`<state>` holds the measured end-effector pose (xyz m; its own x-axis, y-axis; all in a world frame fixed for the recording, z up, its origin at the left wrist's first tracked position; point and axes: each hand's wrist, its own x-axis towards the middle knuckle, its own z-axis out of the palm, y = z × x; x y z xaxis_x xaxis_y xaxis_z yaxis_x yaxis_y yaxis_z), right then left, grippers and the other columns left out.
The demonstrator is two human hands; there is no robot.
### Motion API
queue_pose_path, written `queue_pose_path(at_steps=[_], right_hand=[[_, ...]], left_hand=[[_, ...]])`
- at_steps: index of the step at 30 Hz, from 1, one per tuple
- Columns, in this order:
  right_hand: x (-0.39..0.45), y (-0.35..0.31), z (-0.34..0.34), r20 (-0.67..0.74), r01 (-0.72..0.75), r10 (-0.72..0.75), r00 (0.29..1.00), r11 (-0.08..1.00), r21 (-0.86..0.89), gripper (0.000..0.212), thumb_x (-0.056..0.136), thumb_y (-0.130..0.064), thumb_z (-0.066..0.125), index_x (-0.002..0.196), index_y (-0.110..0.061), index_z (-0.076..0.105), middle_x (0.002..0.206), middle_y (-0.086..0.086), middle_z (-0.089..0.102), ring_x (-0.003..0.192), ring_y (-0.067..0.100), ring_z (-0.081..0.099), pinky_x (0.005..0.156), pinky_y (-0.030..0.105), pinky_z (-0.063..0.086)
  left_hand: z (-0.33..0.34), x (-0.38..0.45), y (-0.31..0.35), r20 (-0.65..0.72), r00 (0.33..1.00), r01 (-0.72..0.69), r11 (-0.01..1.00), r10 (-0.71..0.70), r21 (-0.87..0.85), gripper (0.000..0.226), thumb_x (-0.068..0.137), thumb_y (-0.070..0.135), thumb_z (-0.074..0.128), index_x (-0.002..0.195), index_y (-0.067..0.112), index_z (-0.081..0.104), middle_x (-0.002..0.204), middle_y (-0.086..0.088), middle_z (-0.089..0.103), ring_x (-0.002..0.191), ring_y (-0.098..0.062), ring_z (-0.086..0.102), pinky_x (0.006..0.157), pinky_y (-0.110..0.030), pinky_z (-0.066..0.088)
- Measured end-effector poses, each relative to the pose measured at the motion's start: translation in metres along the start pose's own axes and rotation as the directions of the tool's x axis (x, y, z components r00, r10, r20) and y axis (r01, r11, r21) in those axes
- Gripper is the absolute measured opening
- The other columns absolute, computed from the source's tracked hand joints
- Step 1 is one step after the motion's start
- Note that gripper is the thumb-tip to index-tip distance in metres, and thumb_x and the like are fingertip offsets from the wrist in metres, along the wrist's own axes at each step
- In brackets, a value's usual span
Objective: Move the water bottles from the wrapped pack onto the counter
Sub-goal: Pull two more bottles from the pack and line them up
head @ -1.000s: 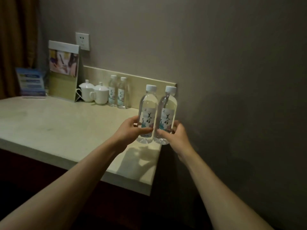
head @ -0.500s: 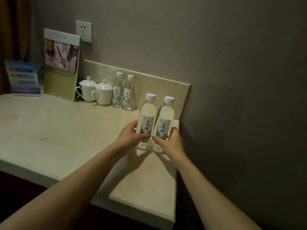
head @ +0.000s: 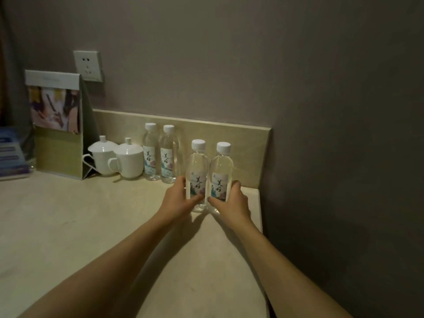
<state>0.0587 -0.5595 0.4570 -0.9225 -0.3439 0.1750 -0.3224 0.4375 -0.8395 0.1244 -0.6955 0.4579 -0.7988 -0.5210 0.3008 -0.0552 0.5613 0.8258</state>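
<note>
Two clear water bottles with white caps and printed labels stand upright side by side on the beige counter [head: 68, 226], near its right end. My left hand [head: 177, 199] grips the left bottle [head: 197, 166] at its lower part. My right hand [head: 231, 204] grips the right bottle [head: 222, 167] the same way. Two more bottles of the same kind [head: 160, 154] stand behind them to the left, against the low backsplash. No wrapped pack is in view.
Two white lidded cups [head: 117, 158] stand left of the back bottles. A folded card stand [head: 57, 125] and a blue leaflet holder [head: 11, 154] sit further left. A wall socket [head: 88, 65] is above. The grey wall [head: 344, 157] closes off the counter's right end.
Both hands carried the two bottles forward and down from above the counter's edge onto the counter top near the backsplash. The view moved closer to the counter.
</note>
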Motion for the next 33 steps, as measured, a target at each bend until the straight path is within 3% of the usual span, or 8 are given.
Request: queue_pose_path(at_steps=[5,10,13,17,23,26,29,33], right_hand=[[0.025,-0.001,0.007,-0.048,-0.001,-0.003,0.999,0.996,-0.086,0.057,0.081,-0.036,0.071,0.125,-0.016,0.041,0.132,0.007,0.051,0.124,0.029,0.047,0.095,0.039,0.041],[0.042,0.001,0.014,-0.075,-0.006,-0.004,0.997,0.991,-0.136,0.057,0.082,-0.039,0.071,0.125,-0.015,0.042,0.130,0.007,0.053,0.122,0.028,0.049,0.087,0.035,0.043],[0.049,-0.001,0.016,-0.077,-0.008,-0.003,0.997,0.991,-0.136,0.057,0.081,-0.037,0.072,0.124,-0.015,0.043,0.129,0.006,0.054,0.121,0.028,0.051,0.092,0.041,0.048],[0.054,-0.006,0.021,-0.071,-0.023,0.014,0.997,0.992,-0.124,0.057,0.080,-0.034,0.074,0.123,-0.014,0.044,0.127,0.006,0.055,0.119,0.027,0.053,0.095,0.044,0.051],[0.061,-0.017,0.033,-0.104,-0.055,0.041,0.994,0.989,-0.135,0.057,0.079,-0.033,0.076,0.122,-0.012,0.046,0.127,0.010,0.057,0.118,0.028,0.055,0.095,0.043,0.051],[0.065,-0.021,0.041,-0.113,-0.086,0.071,0.991,0.986,-0.142,0.053,0.078,-0.037,0.075,0.117,-0.015,0.047,0.124,0.009,0.060,0.112,0.028,0.059,0.090,0.039,0.051],[0.069,-0.027,0.048,-0.131,-0.112,0.093,0.987,0.982,-0.151,0.051,0.077,-0.038,0.076,0.112,-0.014,0.048,0.121,0.009,0.062,0.110,0.029,0.061,0.091,0.046,0.051],[0.073,-0.034,0.059,-0.148,-0.122,0.101,0.984,0.982,-0.143,0.051,0.076,-0.036,0.078,0.111,-0.013,0.049,0.119,0.009,0.064,0.108,0.028,0.062,0.090,0.046,0.053]], left_hand=[[0.009,0.024,-0.006,-0.016,0.999,-0.048,0.997,0.049,0.059,0.042,0.082,0.027,0.075,0.115,0.013,0.053,0.110,-0.004,0.067,0.097,-0.019,0.065,0.084,-0.035,0.055],[0.014,0.039,-0.012,-0.018,0.993,-0.110,0.988,0.113,0.112,0.039,0.086,0.030,0.069,0.118,0.011,0.055,0.110,-0.003,0.060,0.100,-0.019,0.062,0.086,-0.034,0.055],[0.012,0.048,-0.015,-0.010,0.993,-0.112,0.979,0.115,0.169,0.042,0.087,0.032,0.067,0.120,0.010,0.054,0.110,-0.005,0.052,0.102,-0.020,0.057,0.090,-0.038,0.053],[0.010,0.055,-0.021,-0.020,0.991,-0.128,0.965,0.136,0.227,0.041,0.088,0.036,0.064,0.121,0.013,0.054,0.106,-0.001,0.050,0.095,-0.015,0.050,0.085,-0.029,0.047],[0.014,0.061,-0.028,-0.127,0.986,-0.083,0.977,0.109,0.196,0.039,0.088,0.034,0.064,0.119,0.015,0.051,0.113,-0.005,0.060,0.102,-0.021,0.059,0.085,-0.039,0.053],[0.006,0.071,-0.033,-0.108,0.988,-0.094,0.984,0.111,0.152,0.038,0.087,0.033,0.067,0.115,0.014,0.052,0.113,-0.004,0.064,0.103,-0.022,0.062,0.086,-0.041,0.054],[-0.007,0.083,-0.036,-0.028,0.989,-0.134,0.949,0.148,0.285,0.036,0.088,0.034,0.065,0.115,0.011,0.056,0.111,-0.008,0.067,0.103,-0.025,0.064,0.086,-0.042,0.053],[-0.014,0.090,-0.039,0.029,0.981,-0.171,0.780,0.192,0.603,0.042,0.095,0.046,0.050,0.109,0.009,0.063,0.098,-0.012,0.071,0.090,-0.030,0.068,0.076,-0.038,0.055]])
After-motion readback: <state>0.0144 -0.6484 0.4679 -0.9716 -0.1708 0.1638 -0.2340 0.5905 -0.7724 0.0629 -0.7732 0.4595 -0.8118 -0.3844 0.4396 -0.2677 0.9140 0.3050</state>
